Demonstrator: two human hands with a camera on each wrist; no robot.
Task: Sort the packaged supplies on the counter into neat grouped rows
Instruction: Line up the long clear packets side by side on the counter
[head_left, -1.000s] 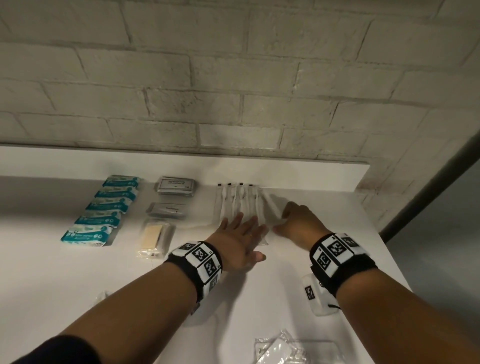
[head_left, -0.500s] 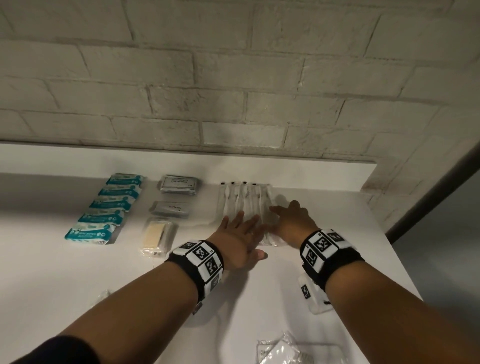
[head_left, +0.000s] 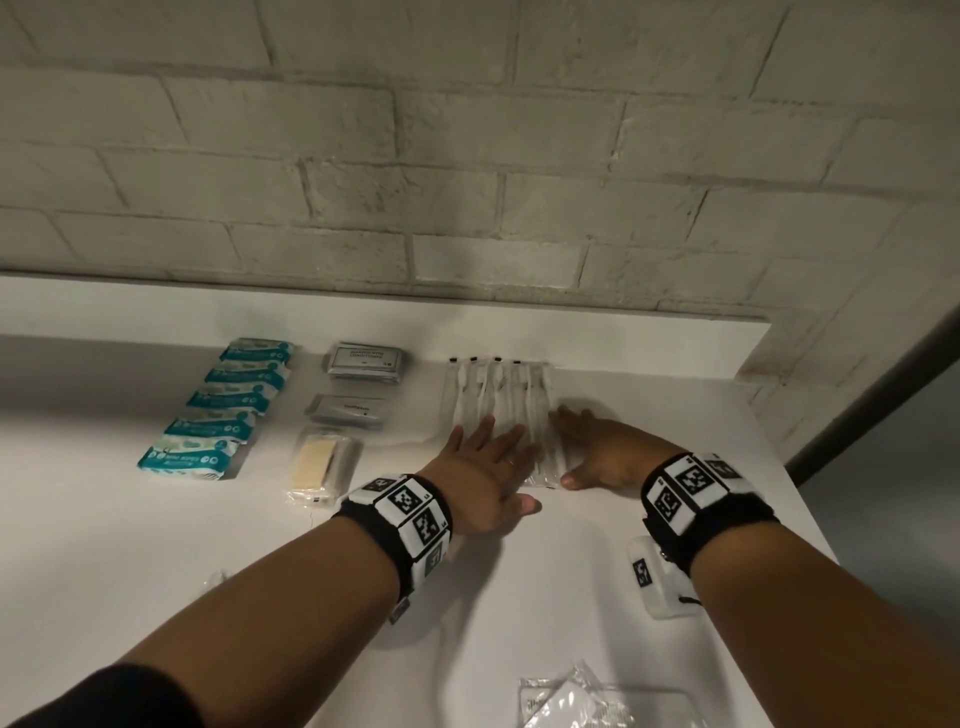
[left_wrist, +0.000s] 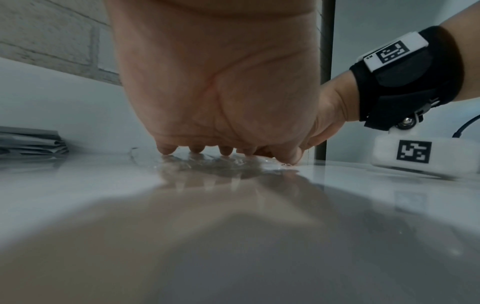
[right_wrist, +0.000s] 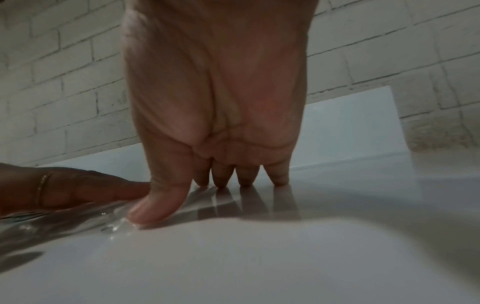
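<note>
Several clear-wrapped toothbrush packets (head_left: 498, 395) lie side by side at the back of the white counter (head_left: 156, 545). My left hand (head_left: 485, 457) lies flat with straight fingers on their near ends; its fingertips (left_wrist: 196, 149) press the clear wrap (left_wrist: 221, 164). My right hand (head_left: 587, 447) rests flat against the right edge of the row, thumb (right_wrist: 155, 203) on the wrap, fingers straight on the counter (right_wrist: 337, 205). To the left lie a column of teal-and-white wipe packs (head_left: 228, 410), two grey sachets (head_left: 363, 361) and a wrapped soap bar (head_left: 322, 462).
A crumpled clear packet (head_left: 576, 701) lies at the near edge on the right, and a small clear scrap (head_left: 218, 578) by my left forearm. A low white backsplash (head_left: 623, 338) and brick wall (head_left: 467, 156) close the back. The counter ends at the right.
The angled rightmost packet has been pushed left into line with the row. My right hand went from on top of it to flat against the row's right edge. The left hand stayed put.
</note>
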